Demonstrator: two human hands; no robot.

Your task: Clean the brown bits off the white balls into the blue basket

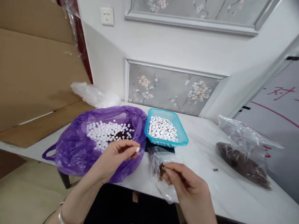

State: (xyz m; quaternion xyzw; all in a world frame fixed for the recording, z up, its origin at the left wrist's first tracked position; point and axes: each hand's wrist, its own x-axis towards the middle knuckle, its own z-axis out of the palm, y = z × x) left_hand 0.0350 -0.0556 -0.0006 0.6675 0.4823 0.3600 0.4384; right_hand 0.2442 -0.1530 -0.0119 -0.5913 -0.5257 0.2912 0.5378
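Between the thumb and fingers of my left hand is a small white ball, held over the near right side of a purple plastic bag. White balls and some dark brown bits lie inside that bag. My right hand is closed in a pinch on reddish-brown shreds, above a small clear plastic bag at the table's front edge. Behind it stands a turquoise basket filled with white balls, brown bits showing among them.
A clear bag of brown material lies at the right, with a few loose brown shreds left of it. A large cardboard box stands at the left, near a crumpled translucent bag. The wall rises behind the white table.
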